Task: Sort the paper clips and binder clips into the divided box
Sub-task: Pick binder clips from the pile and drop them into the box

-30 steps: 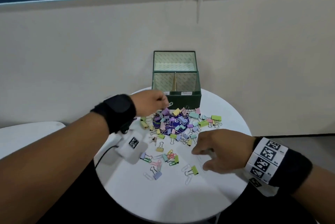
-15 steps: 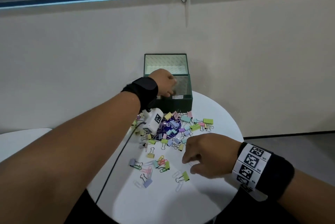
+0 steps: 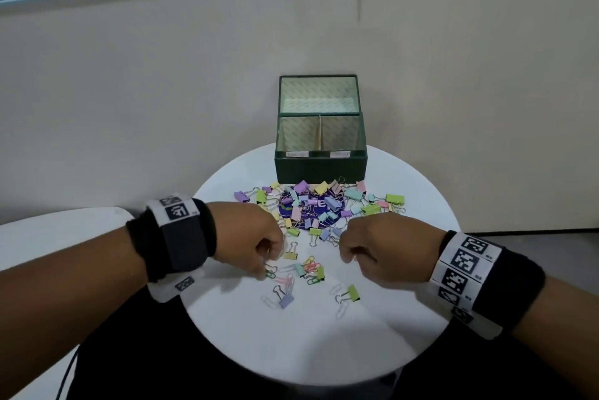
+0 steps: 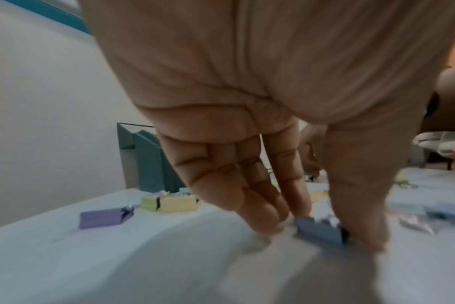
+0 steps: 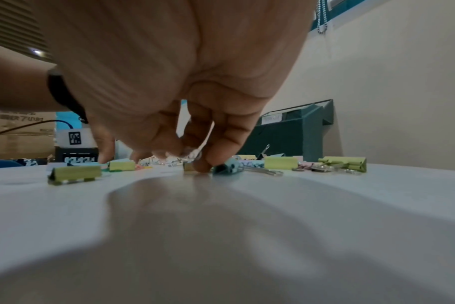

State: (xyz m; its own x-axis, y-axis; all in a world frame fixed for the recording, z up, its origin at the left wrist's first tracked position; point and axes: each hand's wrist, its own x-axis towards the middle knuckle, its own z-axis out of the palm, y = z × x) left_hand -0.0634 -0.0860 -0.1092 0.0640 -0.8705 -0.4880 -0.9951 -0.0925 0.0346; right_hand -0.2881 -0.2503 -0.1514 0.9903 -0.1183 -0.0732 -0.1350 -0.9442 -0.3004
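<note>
A dark green divided box [image 3: 320, 169] stands at the table's far edge, its two labelled front compartments open. In front of it lies a pile of pastel binder clips and paper clips [image 3: 319, 208]. My left hand [image 3: 264, 265] is down on the table at the pile's near left. In the left wrist view its thumb and fingers pinch a blue-grey binder clip [image 4: 321, 231]. My right hand [image 3: 351, 257] hovers at the pile's near right with curled fingers. In the right wrist view they pinch a small silver paper clip [image 5: 192, 153] just above the table.
The round white table [image 3: 324, 344] carries loose clips near its middle: a green binder clip [image 3: 351, 292], a lavender one [image 3: 285, 301], and pink and green paper clips [image 3: 309, 268]. A second white table [image 3: 48, 228] adjoins on the left. A wall rises behind the box.
My left hand has come back from the box to the table and closed on a binder clip. My right hand has risen slightly and curled its fingers.
</note>
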